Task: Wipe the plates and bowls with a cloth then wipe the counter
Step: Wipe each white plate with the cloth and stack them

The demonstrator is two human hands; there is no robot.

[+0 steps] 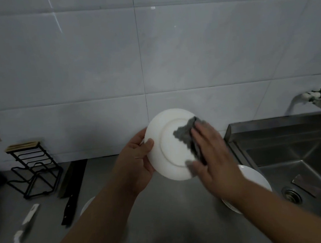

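A white plate (168, 138) is held up above the counter, tilted, with its underside and foot ring facing me. My left hand (137, 161) grips its left rim, thumb on the underside. My right hand (213, 155) presses a grey cloth (187, 136) flat against the right part of the underside, fingers straight. A stack of white plates (253, 177) sits on the counter (177, 211) below my right forearm, partly hidden. A second white dish (87, 205) shows just left of my left forearm, mostly covered.
A steel sink (295, 161) with a drain lies at the right, a tap (314, 99) on the wall above it. A black wire rack (33, 168), a black-handled knife (70, 199) and a white peeler (19, 233) lie at the left. The tiled wall stands behind.
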